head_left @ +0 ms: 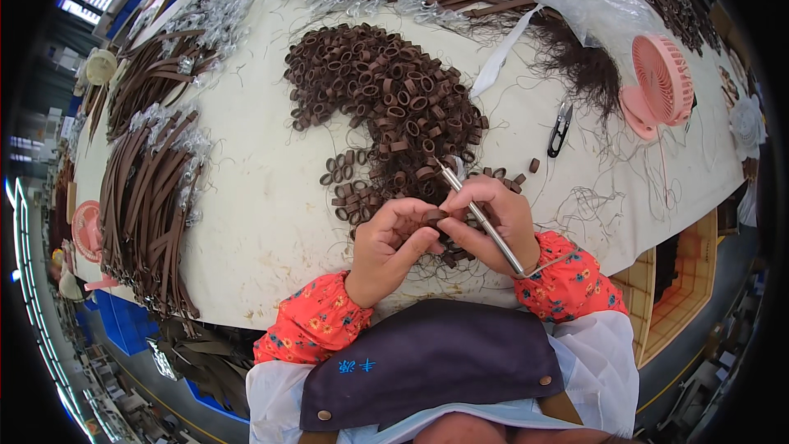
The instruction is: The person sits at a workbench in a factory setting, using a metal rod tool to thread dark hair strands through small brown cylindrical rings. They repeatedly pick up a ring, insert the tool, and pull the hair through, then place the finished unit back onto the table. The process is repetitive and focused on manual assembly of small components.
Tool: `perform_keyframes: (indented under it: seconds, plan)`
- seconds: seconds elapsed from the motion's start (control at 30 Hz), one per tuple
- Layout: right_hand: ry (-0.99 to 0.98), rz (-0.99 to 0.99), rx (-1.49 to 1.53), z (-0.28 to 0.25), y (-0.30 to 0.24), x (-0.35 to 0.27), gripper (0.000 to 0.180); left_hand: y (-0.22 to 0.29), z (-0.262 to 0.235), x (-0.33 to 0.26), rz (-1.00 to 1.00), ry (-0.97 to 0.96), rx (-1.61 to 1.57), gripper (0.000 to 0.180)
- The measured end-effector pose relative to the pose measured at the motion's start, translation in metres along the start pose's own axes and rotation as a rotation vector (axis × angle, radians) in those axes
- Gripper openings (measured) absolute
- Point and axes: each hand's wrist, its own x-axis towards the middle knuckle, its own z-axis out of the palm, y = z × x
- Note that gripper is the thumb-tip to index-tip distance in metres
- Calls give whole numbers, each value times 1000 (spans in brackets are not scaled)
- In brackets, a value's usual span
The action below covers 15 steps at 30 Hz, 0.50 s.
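Here, our hands are narrowed: the left hand [393, 242] pinches one brown loop [435, 216] at its fingertips; the right hand [499, 218] touches it too while gripping one silver rod [496, 238]. The loop is at the near side of one heap [370, 74], too full to count, on the desk [255, 222], with one pair of snips [560, 131] and two pink fans [662, 82] about.

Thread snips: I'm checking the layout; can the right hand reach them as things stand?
Likely yes: the thread snips lie uncovered, ahead and right of the right hand, with a small brown loop between. The silver tool it holds may need setting down first.
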Motion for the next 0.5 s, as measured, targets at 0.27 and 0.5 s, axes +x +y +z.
perform_keyframes:
  seconds: [0.27,0.5]
  plan:
    - [-119,291,362,-2,-12,0,25,-3,-8,-7,74,106,259,9]
    - [-37,274,440,-12,-20,5,17,-1,-14,-3,108,148,331,7]
